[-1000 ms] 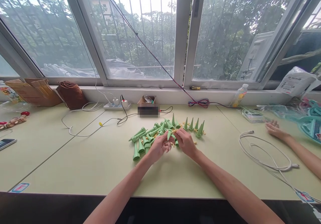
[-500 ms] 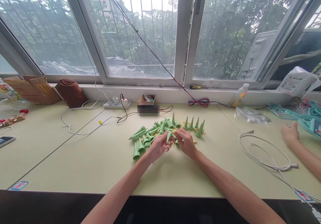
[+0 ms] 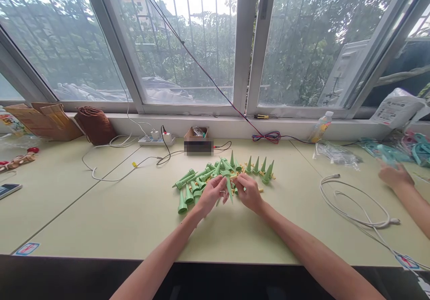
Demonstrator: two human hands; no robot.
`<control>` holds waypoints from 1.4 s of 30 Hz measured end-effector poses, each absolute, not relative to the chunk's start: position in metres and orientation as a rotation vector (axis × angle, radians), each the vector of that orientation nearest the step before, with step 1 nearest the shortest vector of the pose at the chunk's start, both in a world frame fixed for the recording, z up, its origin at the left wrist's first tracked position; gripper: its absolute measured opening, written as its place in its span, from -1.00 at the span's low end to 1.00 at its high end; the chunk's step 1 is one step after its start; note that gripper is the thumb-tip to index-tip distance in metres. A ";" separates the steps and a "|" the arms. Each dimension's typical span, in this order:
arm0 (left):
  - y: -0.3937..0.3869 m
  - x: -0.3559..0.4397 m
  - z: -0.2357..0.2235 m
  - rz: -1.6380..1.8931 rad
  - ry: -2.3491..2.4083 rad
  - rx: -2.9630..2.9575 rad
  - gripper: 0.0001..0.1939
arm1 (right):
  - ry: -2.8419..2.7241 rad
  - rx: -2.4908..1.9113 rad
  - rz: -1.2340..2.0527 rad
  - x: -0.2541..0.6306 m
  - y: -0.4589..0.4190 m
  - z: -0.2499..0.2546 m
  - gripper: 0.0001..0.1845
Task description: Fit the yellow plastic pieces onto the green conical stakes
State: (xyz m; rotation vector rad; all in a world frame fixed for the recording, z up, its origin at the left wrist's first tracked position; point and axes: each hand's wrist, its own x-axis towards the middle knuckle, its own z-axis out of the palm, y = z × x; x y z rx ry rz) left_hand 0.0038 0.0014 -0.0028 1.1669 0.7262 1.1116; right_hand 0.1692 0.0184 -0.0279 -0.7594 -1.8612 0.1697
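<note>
My left hand point(image 3: 212, 196) pinches a green plastic spike point(image 3: 230, 189), its tapered point turned down toward the table edge and its wide collar uppermost. Close beside it, the fingers of my right hand point(image 3: 247, 193) are closed on a small yellow piece point(image 3: 234, 177) at the spike's collar. Whether the piece sits in the spike or only touches it I cannot tell. A heap of green spikes point(image 3: 188, 196) lies behind and left of my hands, with small yellow pieces among them. Several more spikes point(image 3: 268, 174) stand point up on the right.
A co-worker's hand point(image 3: 396, 175) at the right is near teal plastic items point(image 3: 419, 150). A coiled white cable point(image 3: 356, 223) lies on the right of the table. Farther back are a power strip point(image 3: 157, 140), a small cardboard box point(image 3: 191, 134) and a bottle point(image 3: 321, 127).
The spike in my left hand has swung so its point now faces more downward and right. My right hand has barely moved. The co-worker's hand has shifted, and a teal item beside it has moved.
</note>
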 end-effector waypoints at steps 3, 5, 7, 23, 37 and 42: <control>0.001 0.004 -0.003 1.151 0.763 1.288 -0.61 | -1.853 -0.757 0.158 0.168 0.019 -0.029 -0.64; 0.000 0.004 -0.005 1.184 0.792 1.366 -0.62 | -1.855 -0.751 0.159 0.168 0.019 -0.029 -0.66; 0.001 0.005 -0.007 1.221 0.812 1.430 -0.63 | -1.855 -0.750 0.163 0.168 0.018 -0.028 -0.67; -0.001 0.004 -0.007 1.321 0.933 1.653 -0.74 | -1.857 -0.774 0.222 0.165 0.016 -0.026 -0.62; -0.001 0.009 -0.005 1.354 0.839 1.490 -0.73 | -1.846 -0.852 0.216 0.162 0.016 -0.025 -0.64; 0.000 0.008 -0.008 1.329 0.839 1.520 -0.73 | -1.856 -0.842 0.184 0.162 0.016 -0.026 -0.64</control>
